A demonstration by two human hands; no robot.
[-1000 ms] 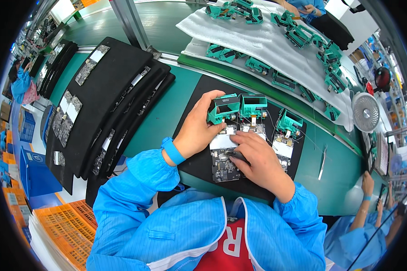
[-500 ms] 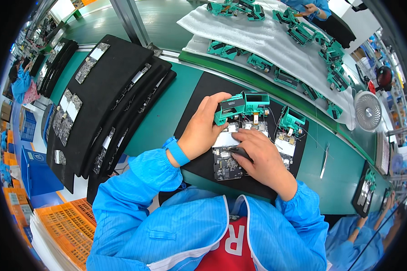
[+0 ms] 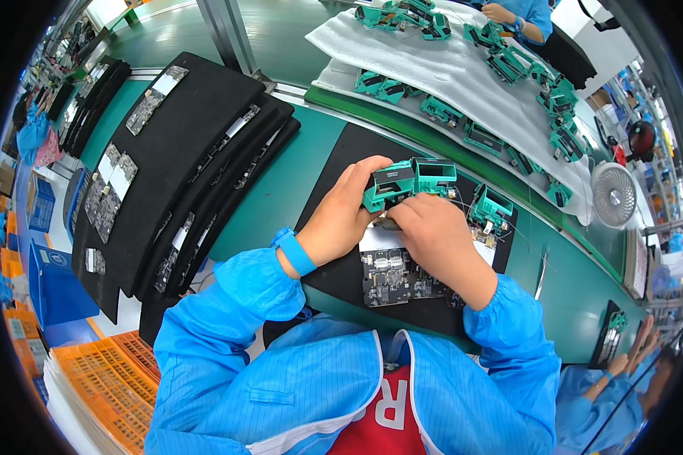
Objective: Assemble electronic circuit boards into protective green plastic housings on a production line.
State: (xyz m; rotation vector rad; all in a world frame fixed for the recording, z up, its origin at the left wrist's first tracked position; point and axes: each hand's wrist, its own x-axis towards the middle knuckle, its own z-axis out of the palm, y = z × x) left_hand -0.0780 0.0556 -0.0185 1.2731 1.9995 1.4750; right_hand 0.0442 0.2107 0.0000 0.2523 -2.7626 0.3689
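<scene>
"What's closest to the body?"

"A dark circuit board [image 3: 385, 282] on a black mat [image 3: 350, 152], itself on the green tabletop [image 3: 259, 199]. At its far end is a green housing [image 3: 391, 182]; the left hand [image 3: 335, 224] holds that by its left side, fingers curved round it."

"And the right hand [image 3: 442, 239]?"

"Bent down over the boards, just beside that housing. I can't tell whether its fingertips grip anything."

"Further out?"

"Tweezers [image 3: 542, 274] to the right on the green top; to the left, stacked black sheets [image 3: 178, 144] bearing more boards. Beyond the mat, white foam sheets [image 3: 410, 64] carry many green housings, with a white fan [image 3: 613, 196] near their right end. At the far edge, a co-worker's hand [image 3: 498, 13] and blue sleeve."

"What's hard to make out?"

"The right hand covers the middle of the boards and its own fingertips. The left fingertips are partly behind the housing. The far co-worker is cut off by the upper edge, and the shelves on the right bend and blur toward the rim."
</scene>
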